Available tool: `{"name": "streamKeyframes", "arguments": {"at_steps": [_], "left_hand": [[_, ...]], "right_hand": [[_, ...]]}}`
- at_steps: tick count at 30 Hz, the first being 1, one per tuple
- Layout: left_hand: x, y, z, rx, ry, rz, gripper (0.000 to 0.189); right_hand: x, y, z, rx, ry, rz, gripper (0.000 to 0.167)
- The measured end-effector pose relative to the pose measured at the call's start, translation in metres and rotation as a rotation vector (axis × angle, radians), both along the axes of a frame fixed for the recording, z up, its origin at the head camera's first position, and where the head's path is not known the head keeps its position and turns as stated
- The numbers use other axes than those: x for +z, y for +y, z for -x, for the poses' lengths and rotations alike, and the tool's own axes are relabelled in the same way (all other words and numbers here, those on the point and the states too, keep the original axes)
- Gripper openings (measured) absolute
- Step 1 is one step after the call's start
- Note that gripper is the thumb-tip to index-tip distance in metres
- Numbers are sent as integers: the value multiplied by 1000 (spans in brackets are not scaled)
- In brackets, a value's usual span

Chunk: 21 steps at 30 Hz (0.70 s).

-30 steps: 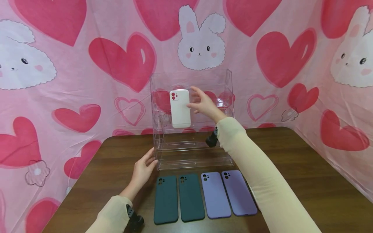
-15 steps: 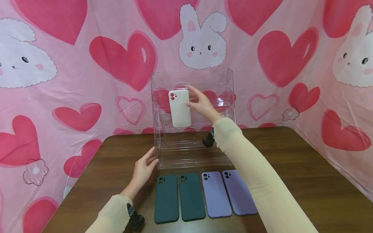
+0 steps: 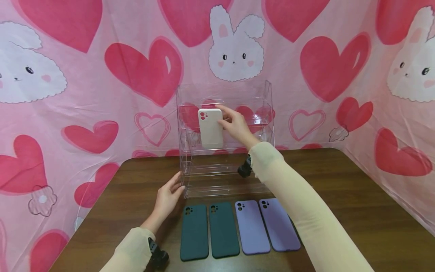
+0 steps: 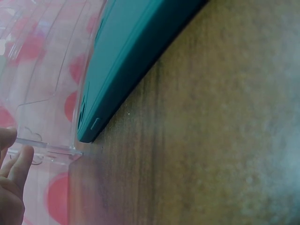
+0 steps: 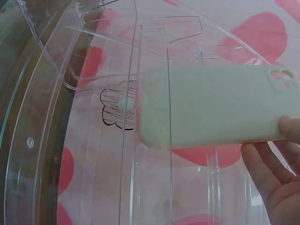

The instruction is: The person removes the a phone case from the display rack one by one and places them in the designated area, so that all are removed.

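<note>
My right hand (image 3: 236, 122) holds a white phone case (image 3: 210, 130) by its right edge, thumb on the back face. The case stands nearly upright at a middle tier of a clear plastic display rack (image 3: 225, 192). In the right wrist view, the lower end of the case (image 5: 201, 105) lies behind a clear front lip. With thumb and fingers, my left hand (image 3: 167, 196) grips the rack's lower left edge. The left wrist view shows those fingers (image 4: 18, 171) on the clear panel's edge.
Before the rack lie two dark green phone cases (image 3: 194, 232) (image 3: 224, 229) and two purple phone cases (image 3: 252, 227) (image 3: 280, 224) in a row on the wooden table (image 3: 357, 211). A pink heart-and-rabbit cloth (image 3: 285, 83) hangs close behind the rack.
My right hand has come slightly left and its fingers have drawn in on the white case. The top of the case has dropped a little and leans back. The left hand stays put.
</note>
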State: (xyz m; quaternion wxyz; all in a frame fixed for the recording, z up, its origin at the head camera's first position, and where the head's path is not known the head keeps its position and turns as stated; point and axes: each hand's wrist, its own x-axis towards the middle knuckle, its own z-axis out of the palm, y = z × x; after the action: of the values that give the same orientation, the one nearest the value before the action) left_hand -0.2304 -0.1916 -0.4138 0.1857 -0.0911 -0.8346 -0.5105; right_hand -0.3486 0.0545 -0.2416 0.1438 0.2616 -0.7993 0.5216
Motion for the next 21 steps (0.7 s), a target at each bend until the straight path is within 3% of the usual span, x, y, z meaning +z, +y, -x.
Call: {"name": "streamKeyframes", "arguments": {"at_steps": [14,21], "left_hand": [[0,1,-2,15,-12,11,55],[1,2,-4,18,-4,8,55]], "right_hand": [[-1,17,-15,8,164,108,47],[-1,28,-21,11,183,180,48]]}}
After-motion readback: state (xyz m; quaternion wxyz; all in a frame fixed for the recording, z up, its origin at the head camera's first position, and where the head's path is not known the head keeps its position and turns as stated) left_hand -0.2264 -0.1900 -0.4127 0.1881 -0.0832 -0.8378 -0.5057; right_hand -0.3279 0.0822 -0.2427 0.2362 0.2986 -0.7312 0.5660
